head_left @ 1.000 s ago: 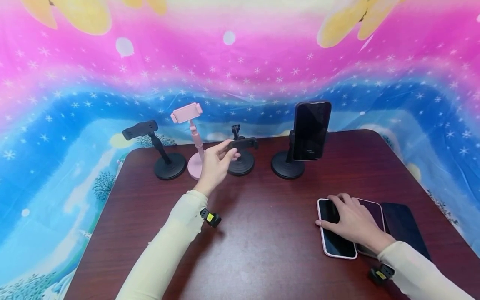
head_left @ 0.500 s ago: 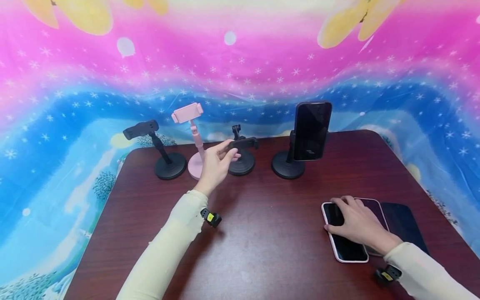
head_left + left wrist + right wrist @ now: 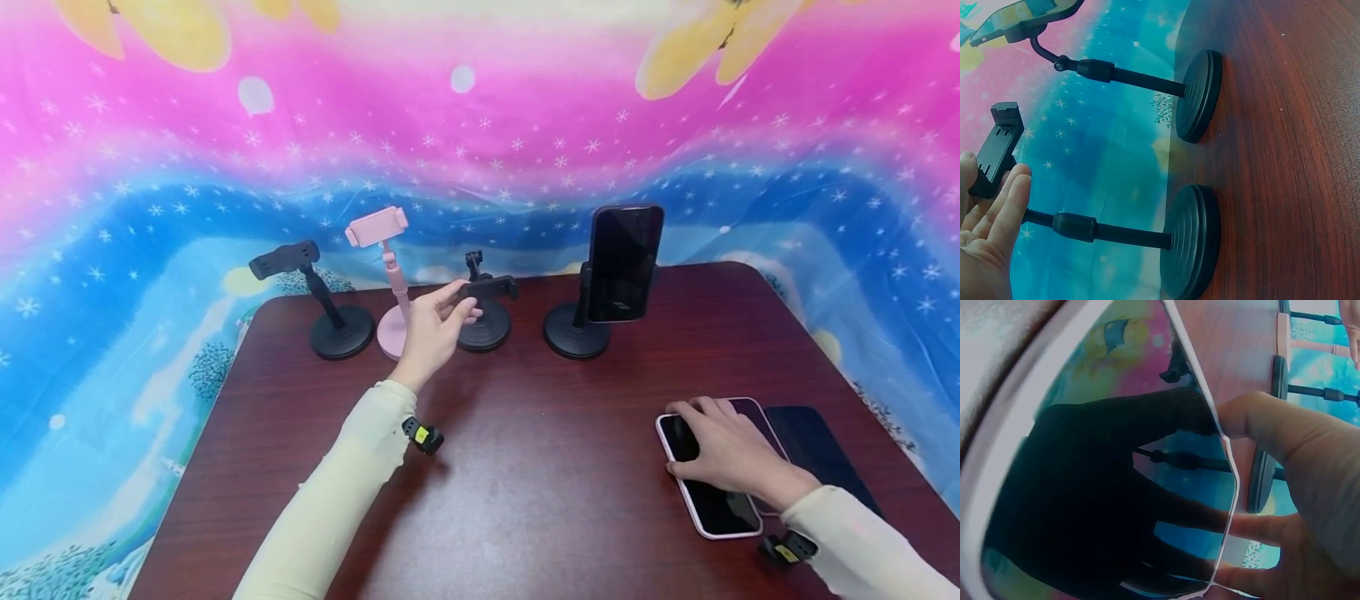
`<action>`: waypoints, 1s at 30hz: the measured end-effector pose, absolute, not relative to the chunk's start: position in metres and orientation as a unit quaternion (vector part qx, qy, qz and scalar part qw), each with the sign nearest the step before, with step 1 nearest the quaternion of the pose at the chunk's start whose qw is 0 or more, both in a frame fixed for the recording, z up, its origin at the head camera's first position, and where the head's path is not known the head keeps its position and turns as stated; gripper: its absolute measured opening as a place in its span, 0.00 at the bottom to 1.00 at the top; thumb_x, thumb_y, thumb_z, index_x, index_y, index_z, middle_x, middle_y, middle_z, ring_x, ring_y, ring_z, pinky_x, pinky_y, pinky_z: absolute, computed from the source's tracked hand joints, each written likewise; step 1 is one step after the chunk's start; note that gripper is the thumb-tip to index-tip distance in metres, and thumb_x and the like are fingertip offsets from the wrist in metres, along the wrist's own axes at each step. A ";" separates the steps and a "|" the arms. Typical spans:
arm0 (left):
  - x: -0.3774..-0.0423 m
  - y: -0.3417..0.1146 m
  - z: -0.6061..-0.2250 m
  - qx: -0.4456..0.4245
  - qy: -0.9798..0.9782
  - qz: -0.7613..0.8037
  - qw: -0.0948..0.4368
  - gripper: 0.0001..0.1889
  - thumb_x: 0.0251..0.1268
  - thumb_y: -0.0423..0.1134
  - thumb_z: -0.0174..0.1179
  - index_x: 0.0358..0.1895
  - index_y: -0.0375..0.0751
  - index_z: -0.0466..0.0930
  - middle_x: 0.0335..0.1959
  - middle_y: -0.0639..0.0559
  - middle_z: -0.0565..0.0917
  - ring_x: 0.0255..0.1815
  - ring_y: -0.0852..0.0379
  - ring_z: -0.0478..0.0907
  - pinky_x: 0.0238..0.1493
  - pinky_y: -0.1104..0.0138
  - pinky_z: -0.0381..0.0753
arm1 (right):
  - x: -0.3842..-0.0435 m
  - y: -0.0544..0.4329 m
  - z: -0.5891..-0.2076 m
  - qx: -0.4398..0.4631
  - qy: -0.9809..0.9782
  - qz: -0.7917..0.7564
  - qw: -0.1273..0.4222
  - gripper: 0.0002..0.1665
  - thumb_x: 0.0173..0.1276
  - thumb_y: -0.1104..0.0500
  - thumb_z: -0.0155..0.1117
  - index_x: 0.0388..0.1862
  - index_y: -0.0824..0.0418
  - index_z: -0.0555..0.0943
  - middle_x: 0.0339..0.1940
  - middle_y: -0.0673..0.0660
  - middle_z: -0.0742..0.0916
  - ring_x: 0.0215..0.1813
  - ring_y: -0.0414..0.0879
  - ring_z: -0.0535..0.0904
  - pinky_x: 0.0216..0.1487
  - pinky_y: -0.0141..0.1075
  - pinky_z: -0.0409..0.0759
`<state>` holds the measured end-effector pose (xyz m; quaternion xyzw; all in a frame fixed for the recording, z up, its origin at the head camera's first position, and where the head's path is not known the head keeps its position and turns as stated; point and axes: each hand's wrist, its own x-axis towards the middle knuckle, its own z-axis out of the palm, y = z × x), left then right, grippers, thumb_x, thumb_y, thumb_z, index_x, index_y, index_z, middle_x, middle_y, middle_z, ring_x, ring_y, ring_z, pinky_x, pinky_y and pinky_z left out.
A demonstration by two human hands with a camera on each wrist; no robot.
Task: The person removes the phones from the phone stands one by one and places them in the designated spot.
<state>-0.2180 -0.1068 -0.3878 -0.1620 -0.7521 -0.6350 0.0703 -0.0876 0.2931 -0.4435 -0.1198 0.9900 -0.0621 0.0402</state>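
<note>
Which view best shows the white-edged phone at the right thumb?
Head: most of the white-edged phone shows, though the right hand covers part. Right wrist: close but cropped and reflective. Left wrist: not in view.

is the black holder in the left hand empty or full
Empty: the left hand pinches the black holder, whose slotted face shows bare in the left wrist view.

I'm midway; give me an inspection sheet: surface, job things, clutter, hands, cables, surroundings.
Surface: reddish-brown table.
Job things: leftmost stand, pink stand, third stand, fourth stand bearing a mounted phone; white-edged phone; to its right, a pink-edged phone and a dark phone.
Clutter: nothing seen.
Left hand: holds the third stand's clamp.
Right hand: grips the white-edged phone.
Cables: nothing seen.
Surroundings: pink-and-blue patterned cloth behind and beside the table.
</note>
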 end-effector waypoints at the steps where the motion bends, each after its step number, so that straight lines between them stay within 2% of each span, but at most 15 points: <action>1: -0.218 -0.107 -0.388 -0.162 -0.752 -0.635 0.070 0.23 0.74 0.33 0.59 0.68 0.29 0.73 0.59 0.34 0.84 0.47 0.41 0.88 0.50 0.68 0.88 | -0.088 0.294 -0.443 -0.122 0.990 -0.062 0.040 0.52 0.42 0.33 0.81 0.62 0.60 0.78 0.52 0.64 0.82 0.51 0.61 0.75 0.43 0.58 0.76; 9: -0.218 -0.106 -0.388 -0.161 -0.747 -0.641 0.069 0.22 0.74 0.34 0.59 0.68 0.30 0.74 0.59 0.35 0.84 0.47 0.39 0.88 0.50 0.67 0.88 | -0.089 0.293 -0.442 -0.134 0.988 -0.067 0.048 0.50 0.42 0.34 0.81 0.61 0.58 0.79 0.54 0.63 0.82 0.54 0.63 0.75 0.47 0.61 0.76; 17: -0.217 -0.107 -0.390 -0.151 -0.756 -0.635 0.046 0.26 0.76 0.38 0.58 0.72 0.30 0.68 0.60 0.34 0.83 0.48 0.41 0.88 0.51 0.62 0.88 | -0.090 0.290 -0.439 -0.128 0.988 -0.068 0.059 0.43 0.55 0.32 0.74 0.61 0.58 0.79 0.56 0.65 0.82 0.55 0.64 0.76 0.48 0.61 0.78; 24: -0.210 -0.110 -0.391 -0.131 -0.772 -0.622 0.021 0.29 0.77 0.40 0.57 0.73 0.27 0.65 0.56 0.32 0.85 0.53 0.34 0.85 0.60 0.55 0.84 | -0.091 0.285 -0.437 -0.113 0.988 -0.092 0.052 0.37 0.63 0.35 0.70 0.59 0.61 0.81 0.58 0.67 0.82 0.58 0.66 0.76 0.54 0.64 0.77; 30: -0.204 -0.111 -0.391 -0.121 -0.783 -0.610 0.029 0.27 0.77 0.43 0.58 0.70 0.29 0.70 0.61 0.34 0.82 0.60 0.41 0.84 0.65 0.53 0.80 | -0.095 0.282 -0.433 -0.107 0.988 -0.105 0.037 0.32 0.66 0.39 0.68 0.58 0.61 0.81 0.59 0.69 0.82 0.58 0.66 0.76 0.54 0.64 0.77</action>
